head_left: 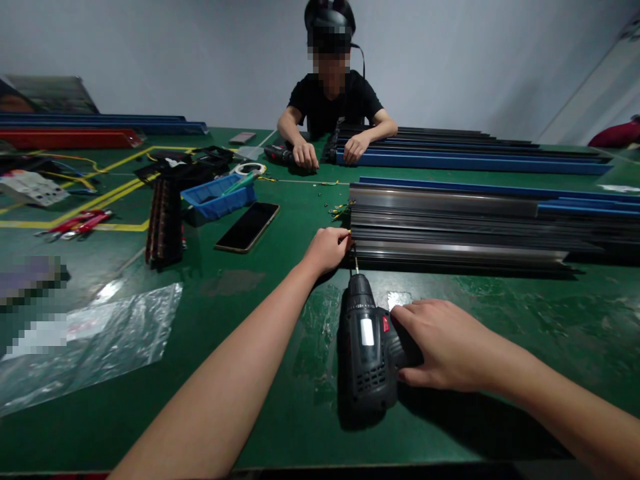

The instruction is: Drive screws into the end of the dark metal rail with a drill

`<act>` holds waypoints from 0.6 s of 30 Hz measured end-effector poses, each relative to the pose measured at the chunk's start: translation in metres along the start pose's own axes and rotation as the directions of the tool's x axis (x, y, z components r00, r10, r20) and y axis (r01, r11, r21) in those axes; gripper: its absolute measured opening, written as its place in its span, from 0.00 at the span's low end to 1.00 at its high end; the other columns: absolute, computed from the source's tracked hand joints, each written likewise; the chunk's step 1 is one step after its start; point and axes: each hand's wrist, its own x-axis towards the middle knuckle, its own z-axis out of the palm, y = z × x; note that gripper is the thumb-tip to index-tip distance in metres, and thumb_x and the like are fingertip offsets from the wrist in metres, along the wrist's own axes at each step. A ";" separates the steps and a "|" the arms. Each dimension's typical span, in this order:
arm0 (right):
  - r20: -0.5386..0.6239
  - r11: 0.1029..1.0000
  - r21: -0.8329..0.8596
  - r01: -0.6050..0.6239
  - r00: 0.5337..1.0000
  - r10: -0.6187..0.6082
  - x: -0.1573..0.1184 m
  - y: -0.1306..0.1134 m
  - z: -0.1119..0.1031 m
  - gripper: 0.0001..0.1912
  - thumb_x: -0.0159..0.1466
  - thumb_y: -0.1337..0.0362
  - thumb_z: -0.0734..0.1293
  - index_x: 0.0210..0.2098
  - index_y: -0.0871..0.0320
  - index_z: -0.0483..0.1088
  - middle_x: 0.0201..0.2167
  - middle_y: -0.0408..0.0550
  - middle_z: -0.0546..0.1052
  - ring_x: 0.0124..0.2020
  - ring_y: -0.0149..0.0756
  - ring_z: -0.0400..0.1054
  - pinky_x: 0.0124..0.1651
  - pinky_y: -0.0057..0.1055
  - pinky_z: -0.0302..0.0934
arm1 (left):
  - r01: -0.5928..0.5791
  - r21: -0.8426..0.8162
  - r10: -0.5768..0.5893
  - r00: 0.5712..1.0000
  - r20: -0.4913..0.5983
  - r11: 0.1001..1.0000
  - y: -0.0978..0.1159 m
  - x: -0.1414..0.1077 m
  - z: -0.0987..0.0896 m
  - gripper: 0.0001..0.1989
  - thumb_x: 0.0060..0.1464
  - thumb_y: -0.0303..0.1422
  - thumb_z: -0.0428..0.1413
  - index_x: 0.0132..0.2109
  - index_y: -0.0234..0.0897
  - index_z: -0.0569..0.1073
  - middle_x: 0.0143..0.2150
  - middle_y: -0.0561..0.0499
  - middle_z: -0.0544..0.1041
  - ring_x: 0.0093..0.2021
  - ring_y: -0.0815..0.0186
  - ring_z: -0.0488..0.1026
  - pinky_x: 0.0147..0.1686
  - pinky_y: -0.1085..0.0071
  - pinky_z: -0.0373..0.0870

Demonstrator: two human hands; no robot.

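Note:
A black cordless drill (367, 353) lies on its side on the green table, its bit pointing away from me toward the near corner of a stack of dark metal profiles (450, 227). My right hand (443, 343) is wrapped around the drill's handle from the right. At the left end of the profiles is my left hand (327, 250), its fingers pinched together against the edge. A speck of yellow and red shows at those fingertips, too small to make out. Just beyond, several short yellow-green wires (341, 211) stick out beside the profile ends.
Left of my hands are a phone (249, 227), a blue tray (220, 197), a brown terminal strip (164, 223), red-handled tools (80, 223) and a clear plastic bag (100, 347). Across the table (295, 207) a person rests both hands near another drill (280, 154) and blue profiles (470, 160).

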 end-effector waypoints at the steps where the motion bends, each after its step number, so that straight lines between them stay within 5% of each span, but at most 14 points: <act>1: 0.017 1.000 0.021 0.010 1.000 -0.011 0.004 0.000 -0.002 0.18 0.53 0.52 0.72 0.36 0.58 0.70 0.32 0.52 0.77 0.31 0.46 0.71 0.34 0.37 0.59 | -0.001 0.001 0.001 1.000 0.002 1.000 0.000 0.000 0.000 0.16 0.60 0.31 0.49 0.34 0.35 0.82 0.35 0.42 0.83 0.34 0.60 0.74 0.35 0.69 0.62; 7: 0.034 0.983 0.183 -0.019 0.999 0.013 0.005 0.002 -0.001 0.14 0.51 0.57 0.73 0.30 0.56 0.68 0.30 0.47 0.76 0.28 0.38 0.67 0.30 0.32 0.53 | -0.011 -0.035 0.011 1.000 -0.010 0.999 -0.004 -0.001 0.001 0.18 0.61 0.32 0.48 0.32 0.34 0.81 0.33 0.45 0.82 0.33 0.61 0.74 0.34 0.70 0.61; 18: 0.031 0.976 0.216 -0.018 0.999 0.011 0.006 0.005 0.001 0.15 0.51 0.56 0.73 0.31 0.58 0.69 0.31 0.50 0.76 0.29 0.40 0.67 0.29 0.33 0.48 | 0.010 -0.025 -0.010 1.000 -0.009 1.000 0.000 -0.002 0.000 0.17 0.61 0.32 0.49 0.33 0.32 0.81 0.33 0.45 0.81 0.34 0.63 0.74 0.35 0.71 0.61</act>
